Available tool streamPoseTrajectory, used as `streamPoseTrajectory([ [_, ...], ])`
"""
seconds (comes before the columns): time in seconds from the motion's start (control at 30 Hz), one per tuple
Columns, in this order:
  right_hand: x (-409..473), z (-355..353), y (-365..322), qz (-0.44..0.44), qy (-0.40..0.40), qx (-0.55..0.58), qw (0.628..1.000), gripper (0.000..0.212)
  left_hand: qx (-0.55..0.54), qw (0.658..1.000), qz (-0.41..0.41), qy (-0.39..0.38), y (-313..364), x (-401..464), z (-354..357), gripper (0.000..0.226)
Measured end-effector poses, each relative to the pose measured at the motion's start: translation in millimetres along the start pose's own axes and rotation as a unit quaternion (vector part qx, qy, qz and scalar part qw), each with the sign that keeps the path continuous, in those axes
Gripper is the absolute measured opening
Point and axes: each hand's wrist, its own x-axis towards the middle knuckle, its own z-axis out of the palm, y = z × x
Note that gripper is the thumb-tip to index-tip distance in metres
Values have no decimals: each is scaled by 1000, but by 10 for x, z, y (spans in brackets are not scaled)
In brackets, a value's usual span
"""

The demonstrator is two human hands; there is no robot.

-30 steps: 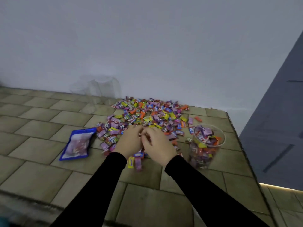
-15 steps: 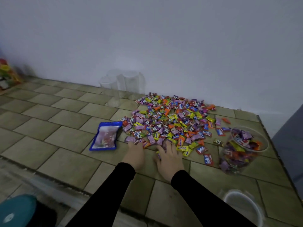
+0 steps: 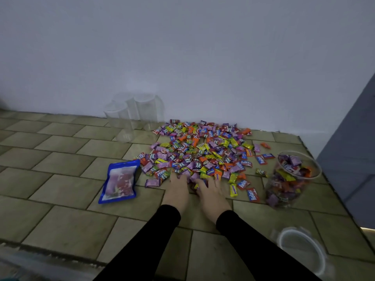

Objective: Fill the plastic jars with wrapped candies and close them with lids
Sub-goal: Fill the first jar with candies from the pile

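A wide heap of wrapped candies (image 3: 203, 151) in purple, orange, yellow and blue lies on the tiled counter (image 3: 60, 179). My left hand (image 3: 176, 191) and my right hand (image 3: 211, 195) lie side by side, palms down, at the heap's near edge. Their fingertips reach into the candies, and a few sweets sit between the two hands. A clear plastic jar (image 3: 290, 181), nearly full of candies and without a lid, stands to the right. A clear lid (image 3: 302, 252) lies at the lower right.
Three empty clear jars (image 3: 134, 116) stand at the back by the white wall. A blue candy pouch (image 3: 119, 182) lies left of the heap. The counter's edge runs close behind the filled jar on the right.
My hands went from gathering candies in the heap to lying flat at its near edge. The view shifted, bringing the lid and the empty jars into sight.
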Motion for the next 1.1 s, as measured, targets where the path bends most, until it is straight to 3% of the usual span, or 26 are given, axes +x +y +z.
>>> streamPoseTrajectory([
  [0.23,166,-41,-14,-2,-36,0,999,44,-15,999,-5,-30,-16,111,-107,31],
  [0.33,194,-105,-8,5,-44,21,999,49,-47,999,17,-8,-44,125,-99,30],
  [0.5,303,-233,69,13,6,78,997,58,-107,993,21,50,-12,155,-121,18],
  [0.73,352,-752,-50,30,104,242,964,36,-185,975,46,112,246,229,-393,16],
  [0.93,323,-1366,-38,-23,211,251,944,33,-274,943,97,161,663,271,-586,21],
  [1.1,233,-1731,185,-30,275,210,938,30,-318,924,147,150,1133,259,-629,22],
])
